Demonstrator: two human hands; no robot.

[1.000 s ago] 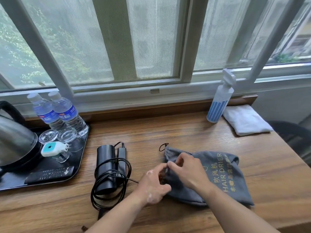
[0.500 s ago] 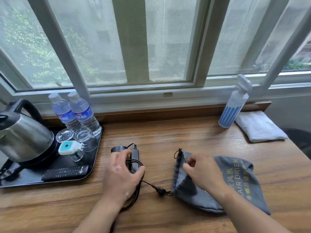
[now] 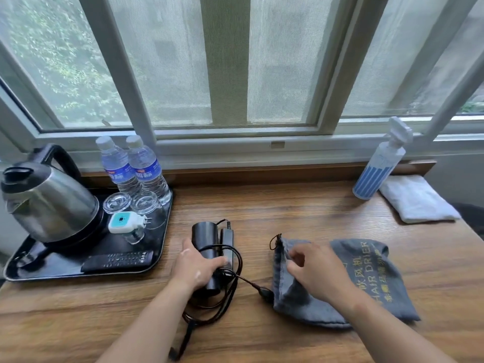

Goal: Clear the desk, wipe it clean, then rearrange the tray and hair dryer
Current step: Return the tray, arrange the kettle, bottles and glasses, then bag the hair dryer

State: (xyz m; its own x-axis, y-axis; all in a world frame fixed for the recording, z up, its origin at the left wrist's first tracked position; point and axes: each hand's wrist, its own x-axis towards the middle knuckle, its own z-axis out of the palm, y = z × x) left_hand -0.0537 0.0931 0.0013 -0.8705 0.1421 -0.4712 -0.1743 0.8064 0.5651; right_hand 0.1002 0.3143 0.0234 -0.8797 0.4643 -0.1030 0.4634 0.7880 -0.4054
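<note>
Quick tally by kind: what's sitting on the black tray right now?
Kettle: 1
Water bottles: 2
Glasses: 2
Plug adapter: 1
Remote control: 1
Total: 7 on the tray

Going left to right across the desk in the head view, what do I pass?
Steel electric kettle → black remote control → black folded hair dryer, gripped by the left hand → right hand at the mouth of the grey drawstring bag → folded white cloth.
</note>
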